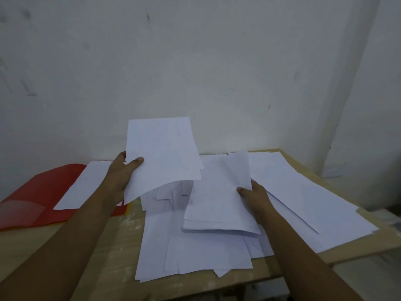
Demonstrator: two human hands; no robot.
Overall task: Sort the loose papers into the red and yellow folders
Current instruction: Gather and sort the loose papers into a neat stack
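White sheet: lifted off the table, its left edge pinched by the left hand, thumb on top.
Right hand: fingers clamped on a small stack (raised above the loose papers).
Red folder: open at the wooden table's left, one page lying on it.

A folder lies left on the table with 1 sheet on it; paper piles spread right.
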